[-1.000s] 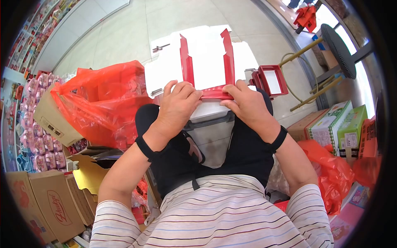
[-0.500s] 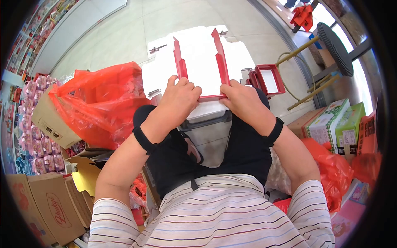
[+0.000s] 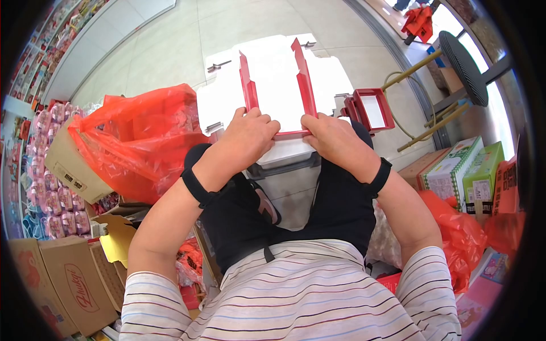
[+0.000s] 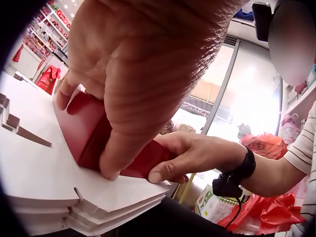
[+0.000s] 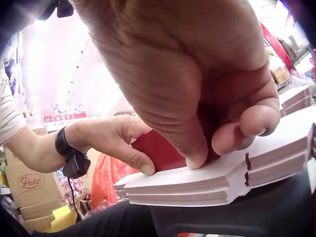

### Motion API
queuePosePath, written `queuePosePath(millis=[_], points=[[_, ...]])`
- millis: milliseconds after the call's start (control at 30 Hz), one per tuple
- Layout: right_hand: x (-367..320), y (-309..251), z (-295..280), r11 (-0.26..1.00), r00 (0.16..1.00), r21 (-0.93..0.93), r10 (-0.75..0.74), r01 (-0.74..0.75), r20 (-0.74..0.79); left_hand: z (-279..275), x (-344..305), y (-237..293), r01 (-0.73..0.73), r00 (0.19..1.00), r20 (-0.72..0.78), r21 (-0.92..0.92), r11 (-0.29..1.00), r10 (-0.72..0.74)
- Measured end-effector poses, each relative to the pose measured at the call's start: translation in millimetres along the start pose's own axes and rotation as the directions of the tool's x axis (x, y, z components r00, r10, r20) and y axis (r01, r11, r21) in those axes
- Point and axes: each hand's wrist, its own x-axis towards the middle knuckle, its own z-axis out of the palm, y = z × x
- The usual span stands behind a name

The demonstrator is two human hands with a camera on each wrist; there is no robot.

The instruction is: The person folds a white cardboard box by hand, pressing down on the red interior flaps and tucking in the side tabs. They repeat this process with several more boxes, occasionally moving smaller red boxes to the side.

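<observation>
A stack of white die-cut cardboard blanks (image 3: 333, 79) lies in front of my knees. On its top sheet, two red side walls (image 3: 304, 85) stand up, running away from me, and a red near wall (image 3: 290, 135) stands between my hands. My left hand (image 3: 245, 136) pinches the near left corner of this folded red card (image 4: 81, 126), thumb low on its near face. At the opposite corner, my right hand (image 3: 336, 137) pinches the wall, thumb (image 5: 196, 157) pressed near its base. My fingers partly hide both corners.
Right of the stack sits a red box with a white inside (image 3: 369, 92). A red plastic bag (image 3: 136, 136) bulges on the left beside cardboard boxes (image 3: 71, 278). A round stool (image 3: 463, 68) and more boxes (image 3: 483, 173) stand to the right.
The near red wall, lying tilted and showing its face a second ago, now stands upright as a thin edge. Both hands shifted slightly to its corners, then stayed almost still.
</observation>
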Motion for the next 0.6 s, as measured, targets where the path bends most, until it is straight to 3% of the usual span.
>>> queuePosePath(millis=[433, 600], points=[[7.7, -3.9, -8.6, 0.999, 0.997, -0.034, -0.016, 0.019, 0.07, -2.9, 4.7, -3.0, -0.03, 0.999, 0.028, 0.025, 0.999, 0.029], [9.9, -3.3, -6.7, 0.999, 0.996, -0.044, -0.006, 0.009, 0.084, -5.8, 8.5, -0.9, 0.017, 0.995, 0.103, -0.025, 1.0, -0.014]])
